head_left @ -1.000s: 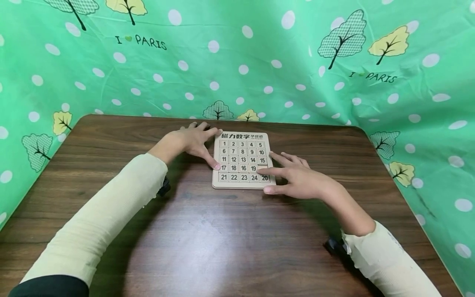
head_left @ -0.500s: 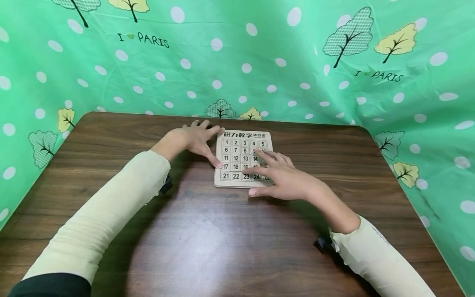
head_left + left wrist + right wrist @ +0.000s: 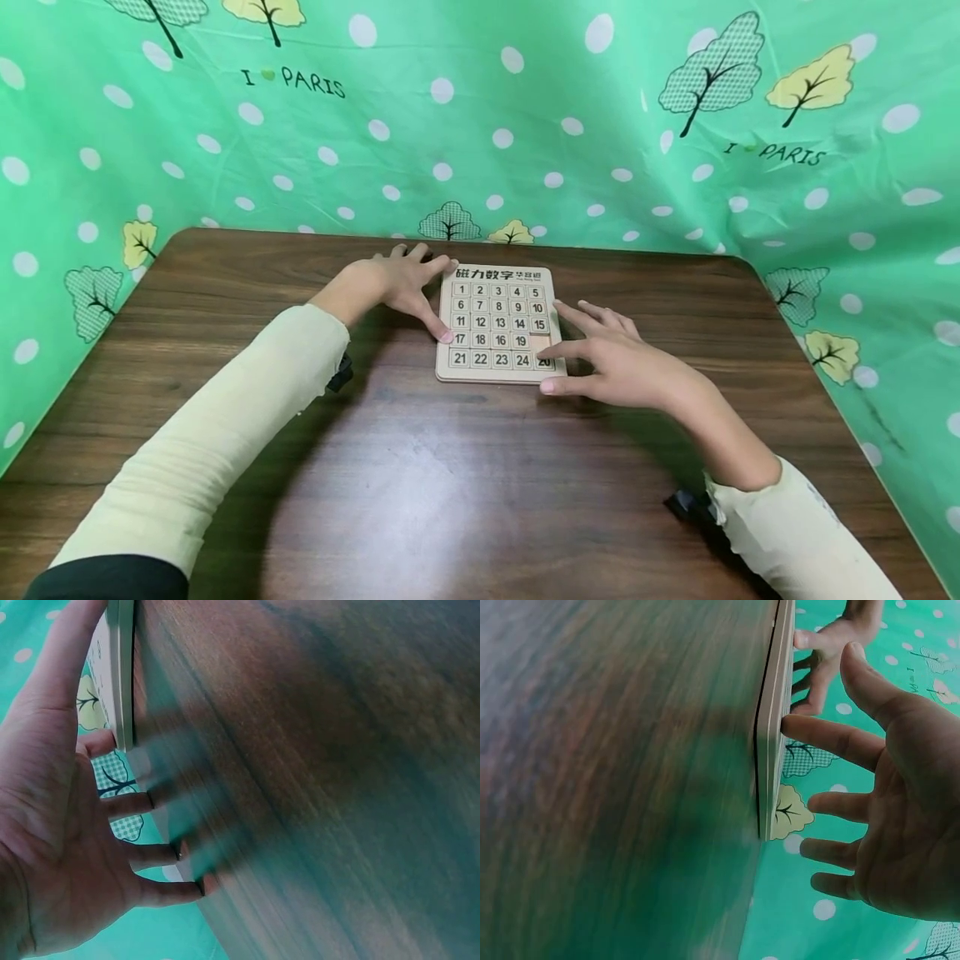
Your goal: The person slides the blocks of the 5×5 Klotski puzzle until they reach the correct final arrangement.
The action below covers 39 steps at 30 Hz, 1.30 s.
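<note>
A wooden sliding number puzzle (image 3: 491, 323) lies flat near the far side of the table, its rows of numbered tiles facing up. One bare slot (image 3: 540, 342) shows at the right end of the fourth row, above tile 20 and beside tile 19 (image 3: 521, 341). My left hand (image 3: 401, 286) is spread at the puzzle's left side, thumb on the edge by tile 17 and index finger at the top corner. With its index fingertip on tile 20 (image 3: 545, 363), my right hand (image 3: 622, 360) keeps its other fingers stretched out. The left wrist view shows the puzzle's side edge (image 3: 124, 682).
The brown wooden table (image 3: 420, 483) stretches toward me and to both sides. Behind its far edge hangs a green curtain (image 3: 465, 108) with white dots and printed trees. Black straps (image 3: 686, 504) sit at both wrists.
My right hand reached left across the lower tiles half a second ago and has since drawn back right, uncovering them. The left hand stays at the puzzle's edge. The head view has shifted slightly.
</note>
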### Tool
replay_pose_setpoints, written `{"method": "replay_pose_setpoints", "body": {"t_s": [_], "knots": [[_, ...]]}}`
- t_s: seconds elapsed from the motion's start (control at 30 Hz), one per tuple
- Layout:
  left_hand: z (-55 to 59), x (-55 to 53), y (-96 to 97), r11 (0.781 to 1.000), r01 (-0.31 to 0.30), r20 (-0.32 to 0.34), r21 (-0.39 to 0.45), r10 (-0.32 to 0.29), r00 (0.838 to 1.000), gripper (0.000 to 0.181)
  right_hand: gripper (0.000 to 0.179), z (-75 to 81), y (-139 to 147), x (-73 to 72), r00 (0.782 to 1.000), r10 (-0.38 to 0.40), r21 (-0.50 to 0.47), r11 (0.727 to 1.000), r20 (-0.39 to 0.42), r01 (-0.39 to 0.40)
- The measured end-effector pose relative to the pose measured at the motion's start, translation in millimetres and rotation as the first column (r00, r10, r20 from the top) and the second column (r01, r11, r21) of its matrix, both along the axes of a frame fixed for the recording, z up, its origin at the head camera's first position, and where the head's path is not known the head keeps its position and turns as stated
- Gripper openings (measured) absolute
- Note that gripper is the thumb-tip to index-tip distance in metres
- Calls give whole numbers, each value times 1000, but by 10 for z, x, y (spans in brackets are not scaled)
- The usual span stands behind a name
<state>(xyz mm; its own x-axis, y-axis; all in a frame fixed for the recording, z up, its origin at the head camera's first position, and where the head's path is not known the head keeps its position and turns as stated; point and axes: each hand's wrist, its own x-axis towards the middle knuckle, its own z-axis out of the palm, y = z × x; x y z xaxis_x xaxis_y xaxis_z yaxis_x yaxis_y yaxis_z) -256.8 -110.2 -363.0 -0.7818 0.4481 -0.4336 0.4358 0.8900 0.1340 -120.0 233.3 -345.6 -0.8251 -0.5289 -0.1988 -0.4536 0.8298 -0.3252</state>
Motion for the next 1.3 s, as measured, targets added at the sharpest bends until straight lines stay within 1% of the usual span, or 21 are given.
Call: {"method": "replay_pose_setpoints", "body": {"t_s": [0.13, 0.3, 0.4, 0.53, 0.6, 0.63, 0.67, 0.73, 0.8, 0.83, 0.93, 1.0, 1.03, 1.17, 1.3], "knots": [[-1, -10, -3, 1000, 2, 3, 1, -2, 1000, 145, 60, -7, 4, -20, 1000, -6, 17, 1000, -6, 6], [9, -8, 5, 1000, 1, 21, 1, -1, 1000, 144, 64, -46, 10, -77, 999, -28, 38, 999, -16, 29], [-13, -26, -1, 1000, -5, 29, 6, 4, 1000, 147, 68, -66, 9, -109, 999, -40, 60, 997, -20, 41], [-182, -176, -2, 1000, -15, 6, -9, 15, 1000, 156, 69, -89, 13, -114, 999, -38, 55, 998, -24, 40], [-296, -273, -9, 1000, -18, -10, -22, 18, 1000, 160, 66, -98, 11, -100, 1000, -20, 35, 999, -17, 21], [-335, -309, -13, 999, -19, -12, -25, 19, 1000, 160, 64, -101, 5, -89, 1000, -7, 23, 1000, -13, 8], [-352, -324, -19, 1000, -21, -11, -21, 21, 1000, 160, 62, -103, -4, -78, 1000, 6, 11, 1000, -7, -6], [-352, -324, -25, 999, -31, -1, -28, 31, 1000, 159, 58, -106, -27, -60, 1000, 29, -4, 1000, 4, -29], [-307, -295, -30, 999, -32, 15, -26, 32, 999, 161, 57, -105, -55, -52, 999, 44, -5, 999, 9, -44], [-232, -236, -26, 999, -33, 23, -24, 33, 999, 158, 56, -101, -63, -49, 999, 47, -3, 999, 9, -47], [-73, -101, -22, 999, -31, 37, -18, 31, 999, 150, 56, -78, -68, -48, 999, 40, 7, 999, 15, -41], [-21, -53, -20, 1000, -24, 37, -13, 25, 999, 147, 57, -64, -53, -50, 999, 28, 10, 1000, 28, -29], [16, -20, -18, 1000, -21, 38, -10, 21, 999, 142, 57, -55, -43, -49, 999, 21, 8, 1000, 36, -21], [15, -24, -19, 1000, -16, 35, -10, 16, 999, 143, 58, -28, 20, -44, 998, -16, 4, 1000, 64, 16], [26, -23, -9, 1000, -14, 40, -12, 15, 999, 144, 56, -3, 92, -36, 997, -40, 19, 999, 64, 39]]}}
